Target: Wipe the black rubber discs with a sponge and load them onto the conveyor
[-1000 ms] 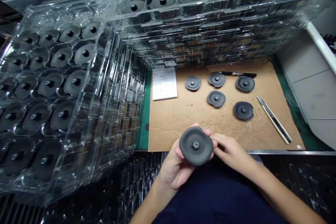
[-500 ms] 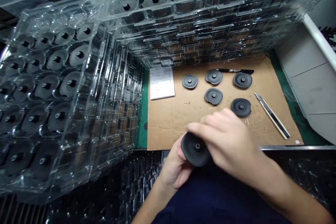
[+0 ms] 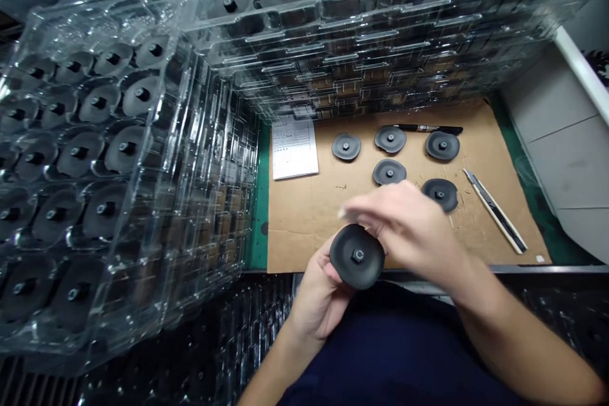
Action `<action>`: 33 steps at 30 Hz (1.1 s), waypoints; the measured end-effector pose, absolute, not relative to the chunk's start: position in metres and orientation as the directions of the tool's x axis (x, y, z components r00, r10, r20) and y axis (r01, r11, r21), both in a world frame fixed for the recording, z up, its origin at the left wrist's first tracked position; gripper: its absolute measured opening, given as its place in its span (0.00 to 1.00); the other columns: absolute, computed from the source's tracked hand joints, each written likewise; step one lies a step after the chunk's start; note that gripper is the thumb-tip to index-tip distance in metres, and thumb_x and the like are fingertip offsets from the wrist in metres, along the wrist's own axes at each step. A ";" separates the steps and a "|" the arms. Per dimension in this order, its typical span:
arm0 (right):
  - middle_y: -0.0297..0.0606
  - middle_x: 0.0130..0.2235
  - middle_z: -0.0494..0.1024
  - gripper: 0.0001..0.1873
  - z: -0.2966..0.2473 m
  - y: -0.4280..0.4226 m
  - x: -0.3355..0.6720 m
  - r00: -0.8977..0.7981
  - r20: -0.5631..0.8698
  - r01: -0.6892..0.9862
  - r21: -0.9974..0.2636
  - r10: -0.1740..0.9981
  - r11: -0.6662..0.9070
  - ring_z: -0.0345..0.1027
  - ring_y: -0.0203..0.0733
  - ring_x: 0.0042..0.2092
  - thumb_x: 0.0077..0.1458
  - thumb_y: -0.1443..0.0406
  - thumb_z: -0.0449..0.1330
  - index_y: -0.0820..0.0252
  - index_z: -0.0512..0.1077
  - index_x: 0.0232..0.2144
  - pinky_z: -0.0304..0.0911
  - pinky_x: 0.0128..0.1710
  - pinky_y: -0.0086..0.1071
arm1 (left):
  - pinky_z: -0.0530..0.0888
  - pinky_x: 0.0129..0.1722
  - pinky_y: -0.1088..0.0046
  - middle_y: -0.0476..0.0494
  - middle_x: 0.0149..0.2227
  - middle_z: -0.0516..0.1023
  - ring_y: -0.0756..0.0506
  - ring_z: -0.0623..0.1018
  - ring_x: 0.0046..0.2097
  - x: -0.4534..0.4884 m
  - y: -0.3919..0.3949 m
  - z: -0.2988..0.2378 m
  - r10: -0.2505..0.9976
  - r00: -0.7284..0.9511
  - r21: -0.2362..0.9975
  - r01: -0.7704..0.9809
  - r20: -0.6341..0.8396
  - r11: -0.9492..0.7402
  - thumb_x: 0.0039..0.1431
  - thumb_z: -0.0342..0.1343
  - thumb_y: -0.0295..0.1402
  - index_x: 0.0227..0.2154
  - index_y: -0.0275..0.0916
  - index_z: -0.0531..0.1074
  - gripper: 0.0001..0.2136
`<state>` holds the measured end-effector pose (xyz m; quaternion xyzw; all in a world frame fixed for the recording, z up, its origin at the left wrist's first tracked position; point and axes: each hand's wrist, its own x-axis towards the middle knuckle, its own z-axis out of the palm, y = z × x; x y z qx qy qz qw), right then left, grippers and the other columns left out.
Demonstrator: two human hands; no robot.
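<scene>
The left hand [image 3: 318,298] was turned palm upward, with the forearm entering from the lower left of the view; its fingers were curled around the rear of a black moulded disc [image 3: 356,257] and grasped it, holding the disc in front of the body, over the near edge of a cardboard sheet [image 3: 304,228]; the disc's face, with its central hex-headed stud, was presented toward the camera. The right hand [image 3: 404,225] was held palm downward above and beyond the disc, with the forearm entering from the lower right; its fingers were extended, released and blurred, and no object was grasped; contact with the disc's rim could not be determined. Five similar discs lay apart on the cardboard, the nearest [image 3: 389,172] just beyond the right hand; a utility knife [image 3: 495,219], a black marker [image 3: 428,129] and a printed paper form [image 3: 295,149] also lay there; stacked clear plastic trays [image 3: 162,120] holding further discs stood to the left and rear.
</scene>
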<state>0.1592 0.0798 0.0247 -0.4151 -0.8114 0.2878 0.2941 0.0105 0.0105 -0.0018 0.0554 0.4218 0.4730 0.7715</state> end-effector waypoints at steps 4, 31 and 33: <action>0.34 0.39 0.77 0.12 -0.017 0.075 0.180 -0.318 -0.057 0.630 -0.759 0.946 0.166 0.69 0.39 0.39 0.59 0.64 0.52 0.54 0.73 0.42 0.61 0.39 0.32 | 0.70 0.50 0.64 0.40 0.48 0.75 0.38 0.76 0.47 0.002 0.011 0.002 0.810 0.266 0.438 -0.732 -0.522 0.522 0.42 0.64 0.44 0.48 0.41 0.70 0.28; 0.33 0.37 0.77 0.13 0.026 0.051 0.170 -0.455 0.024 0.371 -0.903 0.890 0.215 0.70 0.36 0.37 0.58 0.69 0.53 0.53 0.74 0.42 0.62 0.36 0.30 | 0.71 0.47 0.75 0.46 0.50 0.75 0.45 0.75 0.49 0.004 0.015 -0.005 0.854 0.113 0.552 -0.718 -0.508 0.424 0.44 0.66 0.37 0.47 0.44 0.71 0.24; 0.34 0.36 0.77 0.11 0.010 0.046 0.178 -0.401 -0.094 0.388 -0.919 0.911 0.075 0.70 0.35 0.34 0.58 0.65 0.55 0.52 0.74 0.41 0.63 0.33 0.28 | 0.72 0.48 0.71 0.46 0.51 0.74 0.43 0.76 0.49 0.002 0.014 -0.003 0.854 0.106 0.550 -0.724 -0.509 0.417 0.43 0.66 0.37 0.47 0.46 0.70 0.25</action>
